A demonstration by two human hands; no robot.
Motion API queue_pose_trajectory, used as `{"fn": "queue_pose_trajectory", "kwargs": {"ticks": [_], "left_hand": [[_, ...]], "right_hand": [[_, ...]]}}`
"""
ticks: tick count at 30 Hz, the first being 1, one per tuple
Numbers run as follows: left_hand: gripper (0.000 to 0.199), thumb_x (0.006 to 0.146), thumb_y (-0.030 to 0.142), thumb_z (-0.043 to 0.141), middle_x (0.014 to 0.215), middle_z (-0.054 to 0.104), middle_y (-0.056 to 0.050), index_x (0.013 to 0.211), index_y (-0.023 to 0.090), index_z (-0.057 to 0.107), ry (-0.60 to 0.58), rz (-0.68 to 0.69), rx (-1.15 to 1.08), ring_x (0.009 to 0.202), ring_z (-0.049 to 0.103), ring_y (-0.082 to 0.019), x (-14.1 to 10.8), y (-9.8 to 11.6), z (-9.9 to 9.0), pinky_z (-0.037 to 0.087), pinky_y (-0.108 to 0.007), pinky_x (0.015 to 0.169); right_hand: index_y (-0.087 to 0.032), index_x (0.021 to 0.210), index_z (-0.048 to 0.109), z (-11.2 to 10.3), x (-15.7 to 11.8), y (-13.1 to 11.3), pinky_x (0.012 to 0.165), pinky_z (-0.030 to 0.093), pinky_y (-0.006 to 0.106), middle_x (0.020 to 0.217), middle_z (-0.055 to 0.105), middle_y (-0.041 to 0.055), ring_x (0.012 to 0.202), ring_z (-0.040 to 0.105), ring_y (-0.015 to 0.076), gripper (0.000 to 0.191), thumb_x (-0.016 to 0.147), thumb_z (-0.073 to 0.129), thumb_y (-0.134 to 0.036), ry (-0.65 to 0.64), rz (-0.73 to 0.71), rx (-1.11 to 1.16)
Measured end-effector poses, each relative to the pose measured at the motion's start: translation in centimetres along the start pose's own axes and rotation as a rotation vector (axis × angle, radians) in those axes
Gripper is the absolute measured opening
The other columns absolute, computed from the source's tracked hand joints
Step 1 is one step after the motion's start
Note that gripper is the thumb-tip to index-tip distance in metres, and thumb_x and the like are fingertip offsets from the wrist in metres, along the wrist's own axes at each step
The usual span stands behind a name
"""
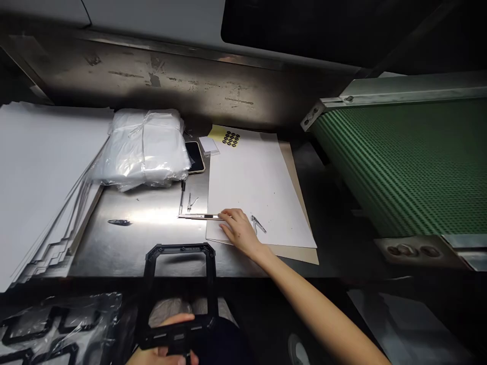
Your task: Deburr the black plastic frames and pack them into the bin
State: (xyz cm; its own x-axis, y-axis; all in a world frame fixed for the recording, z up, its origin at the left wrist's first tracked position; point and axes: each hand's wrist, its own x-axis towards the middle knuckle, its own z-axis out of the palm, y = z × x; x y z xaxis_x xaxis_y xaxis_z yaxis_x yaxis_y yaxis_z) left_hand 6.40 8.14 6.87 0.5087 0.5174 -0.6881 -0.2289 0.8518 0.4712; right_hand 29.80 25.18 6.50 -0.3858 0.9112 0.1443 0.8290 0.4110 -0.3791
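Observation:
My left hand grips the lower bar of a black plastic frame, which is held up in front of the table's near edge. My right hand reaches over a stack of white paper sheets, its fingertips closed on the right end of a slim silver utility knife. That knife lies across the edge of the sheets. Just right of the hand is a nail clipper; a second clipper and a black-capped pen lie on the metal table.
A plastic-wrapped bundle sits beside a phone. Tall paper stacks stand at left. Black round stickers lie on the sheets. A green conveyor belt borders the right. Bagged black frames are lower left.

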Motion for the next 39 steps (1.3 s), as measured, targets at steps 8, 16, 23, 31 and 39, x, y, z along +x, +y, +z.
{"fn": "queue_pose_trajectory", "kwargs": {"ticks": [8, 16, 23, 31, 39], "left_hand": [[0.044, 0.047, 0.019, 0.073, 0.093, 0.062, -0.006, 0.089, 0.023, 0.061, 0.052, 0.213, -0.268, 0.085, 0.055, -0.026, 3.0, -2.3, -0.9, 0.04, -0.036, 0.071], [0.029, 0.073, 0.037, 0.048, 0.057, 0.055, -0.002, 0.052, 0.018, 0.057, 0.145, 0.319, -0.813, 0.079, 0.052, -0.019, 5.0, -2.1, -0.2, 0.036, -0.033, 0.08], [0.031, 0.07, 0.036, 0.054, 0.049, 0.049, 0.0, 0.045, 0.017, 0.051, 0.177, 0.256, -0.891, 0.062, 0.048, -0.016, 5.4, -2.3, -0.4, 0.037, -0.034, 0.073], [0.034, 0.078, 0.035, 0.04, 0.053, 0.049, 0.0, 0.05, 0.018, 0.05, 0.243, 0.26, -0.93, 0.069, 0.048, -0.017, 4.7, -1.7, 0.7, 0.033, -0.033, 0.077], [0.036, 0.08, 0.032, 0.037, 0.051, 0.048, 0.0, 0.048, 0.018, 0.048, 0.316, 0.222, -0.932, 0.066, 0.049, -0.017, 4.3, -0.6, 1.2, 0.034, -0.033, 0.075]], "right_hand": [[-0.012, 0.088, 0.052, 1.9, 4.4, -2.2, 0.066, 0.038, 0.03, 0.087, 0.051, 0.0091, 0.08, 0.045, 0.0194, 0.013, 0.077, 0.047, -0.017, -0.163, -0.068, -0.003], [-0.015, 0.109, 0.042, -2.0, 2.1, -7.6, 0.043, 0.029, 0.024, 0.07, 0.056, 0.0022, 0.054, 0.05, 0.0148, 0.027, 0.082, 0.038, -0.018, -0.481, -0.213, -0.187], [-0.011, 0.116, 0.04, -0.9, 3.4, -9.6, 0.04, 0.029, 0.027, 0.077, 0.058, 0.004, 0.059, 0.053, 0.0168, 0.044, 0.073, 0.039, -0.003, -0.671, -0.324, -0.351], [-0.011, 0.113, 0.043, -0.5, 3.8, -10.0, 0.04, 0.035, 0.027, 0.073, 0.057, 0.0034, 0.057, 0.053, 0.0171, 0.039, 0.076, 0.035, -0.002, -0.645, -0.37, -0.407], [-0.006, 0.11, 0.045, -0.6, 3.5, -10.5, 0.039, 0.034, 0.028, 0.064, 0.053, 0.0048, 0.05, 0.05, 0.0165, 0.036, 0.079, 0.029, -0.002, -0.585, -0.486, -0.464]]}}
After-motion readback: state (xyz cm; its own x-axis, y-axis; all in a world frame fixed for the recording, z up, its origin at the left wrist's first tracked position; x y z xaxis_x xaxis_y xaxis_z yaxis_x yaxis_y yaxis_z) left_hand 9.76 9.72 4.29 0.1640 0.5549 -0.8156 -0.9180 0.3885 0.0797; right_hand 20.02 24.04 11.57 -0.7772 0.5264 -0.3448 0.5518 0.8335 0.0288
